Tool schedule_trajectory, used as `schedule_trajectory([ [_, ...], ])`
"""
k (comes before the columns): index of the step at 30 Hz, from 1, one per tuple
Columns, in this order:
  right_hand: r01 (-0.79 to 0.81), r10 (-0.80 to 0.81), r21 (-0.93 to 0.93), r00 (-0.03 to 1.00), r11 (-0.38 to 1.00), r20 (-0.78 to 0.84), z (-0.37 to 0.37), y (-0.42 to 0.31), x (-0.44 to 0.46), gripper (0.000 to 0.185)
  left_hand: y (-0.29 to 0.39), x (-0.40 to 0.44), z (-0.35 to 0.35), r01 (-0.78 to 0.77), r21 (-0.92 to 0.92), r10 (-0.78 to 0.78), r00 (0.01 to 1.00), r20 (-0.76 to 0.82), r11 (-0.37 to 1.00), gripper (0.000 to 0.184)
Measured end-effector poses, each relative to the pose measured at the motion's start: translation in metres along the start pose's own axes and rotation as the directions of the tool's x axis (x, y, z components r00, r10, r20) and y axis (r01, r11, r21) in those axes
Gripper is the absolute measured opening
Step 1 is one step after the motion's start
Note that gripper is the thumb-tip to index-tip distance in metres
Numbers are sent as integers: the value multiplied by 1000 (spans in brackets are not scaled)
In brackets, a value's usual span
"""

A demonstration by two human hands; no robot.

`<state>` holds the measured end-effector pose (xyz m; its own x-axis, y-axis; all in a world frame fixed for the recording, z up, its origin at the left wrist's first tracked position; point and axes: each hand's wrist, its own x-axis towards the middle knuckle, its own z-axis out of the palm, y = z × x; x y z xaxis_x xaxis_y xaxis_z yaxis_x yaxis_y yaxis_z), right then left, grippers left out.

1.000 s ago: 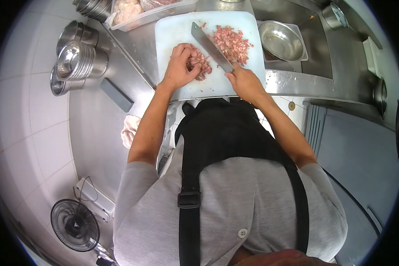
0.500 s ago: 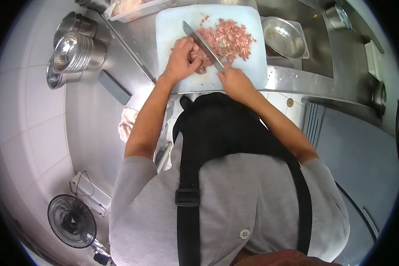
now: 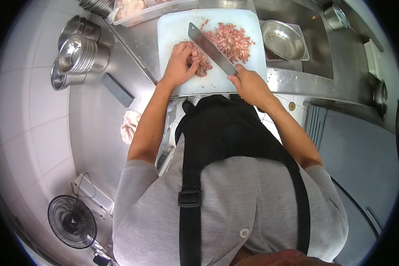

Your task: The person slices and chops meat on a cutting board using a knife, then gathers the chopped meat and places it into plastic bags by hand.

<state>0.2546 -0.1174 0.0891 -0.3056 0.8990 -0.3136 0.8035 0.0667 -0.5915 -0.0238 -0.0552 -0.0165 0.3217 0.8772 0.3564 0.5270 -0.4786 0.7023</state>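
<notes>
**Meat under the knife, one heap loose and one held**

The step in hand looks like cutting meat into small pieces on the white cutting board (image 3: 174, 27). The left hand (image 3: 179, 64) is bent over the smaller meat heap (image 3: 203, 67), fingers curled and thumb on the near side, holding it together. The right hand (image 3: 251, 87) is closed around the handle of a broad knife (image 3: 213, 49). The blade slants between the two lots of meat, its far end pointing away from the person and to the left; whether its edge meets the board I cannot tell. The larger meat heap (image 3: 233, 41) lies loose on the blade's right.

A next cut, as I judge it, would call for the left fingertips tucked back from the steel — and a steady press, since small wet bits may slide.

Along the near edge a strip of board shows below the meat, and the right wrist passes over that edge near the corner. More board shows to the left of the left hand and around the far left corner, so the blade has room to lift and swing that way. The right side is tighter: just past the board's edge sits a steel basin (image 3: 282, 40). A plastic tub (image 3: 164, 12) stands on the steel surface (image 3: 131, 48) beside the far left corner — a limit for the knife's tip.
</notes>
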Motion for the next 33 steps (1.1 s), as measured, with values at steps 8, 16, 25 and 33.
schedule_trajectory([
  [8,-55,55,-6,991,998,124,7,-13,-2,37,-11,-2,6,-33,48,32,999,14,998,27],
  [16,16,-16,-4,1000,1000,3,50,5,49,37,-3,-3,-5,20,81,-30,992,125,997,45],
  [25,-85,90,62,992,994,-86,-9,17,24,39,28,-15,9,60,230,-43,996,-74,971,76],
  [33,-66,69,30,991,997,-113,13,11,31,39,1,-24,3,208,161,-169,959,-226,965,95],
])
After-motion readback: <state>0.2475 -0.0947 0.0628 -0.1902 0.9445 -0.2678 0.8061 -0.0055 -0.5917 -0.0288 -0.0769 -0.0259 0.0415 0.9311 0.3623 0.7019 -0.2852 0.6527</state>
